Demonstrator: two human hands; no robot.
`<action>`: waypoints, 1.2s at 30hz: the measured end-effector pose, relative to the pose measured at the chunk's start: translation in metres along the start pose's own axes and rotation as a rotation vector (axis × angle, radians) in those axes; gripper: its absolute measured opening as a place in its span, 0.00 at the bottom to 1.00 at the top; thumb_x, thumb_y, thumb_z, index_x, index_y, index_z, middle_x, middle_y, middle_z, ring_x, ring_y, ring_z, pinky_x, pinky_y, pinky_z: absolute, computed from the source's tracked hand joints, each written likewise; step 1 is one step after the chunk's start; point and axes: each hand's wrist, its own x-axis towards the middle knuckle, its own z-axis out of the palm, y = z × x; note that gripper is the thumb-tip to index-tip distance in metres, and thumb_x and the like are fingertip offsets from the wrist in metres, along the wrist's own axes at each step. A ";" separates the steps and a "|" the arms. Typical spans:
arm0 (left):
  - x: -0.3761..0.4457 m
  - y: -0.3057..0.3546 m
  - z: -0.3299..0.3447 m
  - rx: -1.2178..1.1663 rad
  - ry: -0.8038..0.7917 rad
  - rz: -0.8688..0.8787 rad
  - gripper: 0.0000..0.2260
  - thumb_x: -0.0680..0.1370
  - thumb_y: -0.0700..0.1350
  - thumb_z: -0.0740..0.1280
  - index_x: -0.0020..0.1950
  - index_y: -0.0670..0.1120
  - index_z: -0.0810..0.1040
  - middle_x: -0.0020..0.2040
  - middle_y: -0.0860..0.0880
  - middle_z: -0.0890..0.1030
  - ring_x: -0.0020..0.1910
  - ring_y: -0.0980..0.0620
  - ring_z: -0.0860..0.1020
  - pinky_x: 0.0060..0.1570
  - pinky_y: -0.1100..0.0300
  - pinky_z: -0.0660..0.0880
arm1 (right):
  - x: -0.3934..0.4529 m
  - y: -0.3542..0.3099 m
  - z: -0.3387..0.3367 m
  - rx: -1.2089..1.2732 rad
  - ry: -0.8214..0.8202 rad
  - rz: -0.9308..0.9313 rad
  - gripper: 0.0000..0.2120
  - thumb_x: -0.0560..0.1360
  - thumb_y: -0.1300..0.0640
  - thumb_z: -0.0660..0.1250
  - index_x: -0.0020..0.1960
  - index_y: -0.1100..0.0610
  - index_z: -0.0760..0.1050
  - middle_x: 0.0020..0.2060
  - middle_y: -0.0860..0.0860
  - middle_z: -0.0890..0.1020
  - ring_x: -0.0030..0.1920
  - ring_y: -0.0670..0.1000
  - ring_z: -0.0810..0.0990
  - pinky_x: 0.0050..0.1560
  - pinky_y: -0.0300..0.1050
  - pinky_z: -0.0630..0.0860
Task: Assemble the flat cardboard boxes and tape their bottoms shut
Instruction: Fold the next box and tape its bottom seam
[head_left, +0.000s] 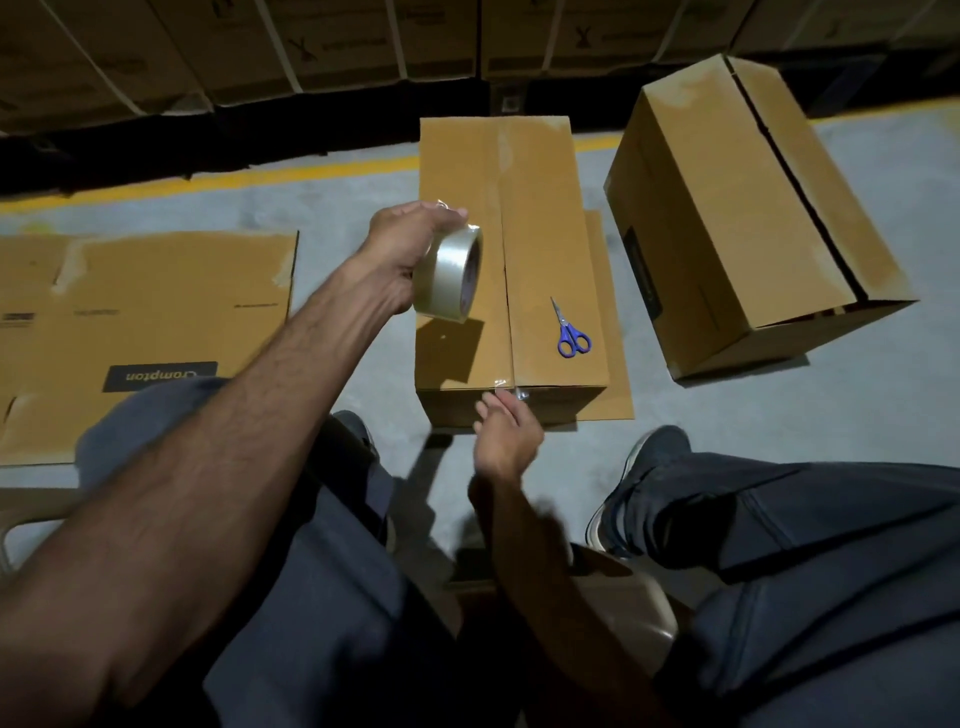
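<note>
An assembled cardboard box (540, 249) stands on the floor in front of me, its flaps folded shut with a seam down the middle. My left hand (400, 254) grips a roll of clear tape (451, 275) above the box's left half. My right hand (506, 431) is at the near edge of the box, fingers straight and touching a bit of clear tape at the seam end. Blue-handled scissors (571, 332) lie on the box's right half.
A second assembled box (737, 208) lies tilted at the right. A flat unfolded box (145, 322) lies on the floor at the left. Another flat sheet (613, 332) shows under the middle box. Stacked cartons line the back. My legs and shoes fill the foreground.
</note>
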 end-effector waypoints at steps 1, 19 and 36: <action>0.001 0.000 0.000 0.000 -0.004 -0.003 0.10 0.76 0.43 0.77 0.56 0.46 0.83 0.45 0.48 0.83 0.38 0.51 0.80 0.41 0.57 0.78 | 0.001 -0.002 0.010 0.042 -0.012 -0.004 0.11 0.80 0.69 0.69 0.60 0.60 0.83 0.51 0.54 0.87 0.52 0.50 0.87 0.59 0.45 0.83; 0.014 0.003 0.008 -0.056 0.001 -0.010 0.06 0.76 0.42 0.77 0.52 0.46 0.84 0.40 0.50 0.84 0.30 0.55 0.81 0.32 0.62 0.79 | 0.076 -0.039 0.049 0.453 -0.115 0.196 0.08 0.86 0.60 0.62 0.55 0.63 0.78 0.60 0.61 0.83 0.61 0.59 0.85 0.69 0.55 0.78; 0.006 0.002 0.017 -0.008 -0.015 -0.035 0.06 0.75 0.44 0.78 0.50 0.47 0.84 0.45 0.49 0.83 0.42 0.48 0.81 0.41 0.54 0.80 | 0.054 0.008 0.016 0.266 0.112 0.172 0.22 0.78 0.52 0.76 0.62 0.68 0.80 0.57 0.63 0.86 0.48 0.52 0.87 0.56 0.43 0.83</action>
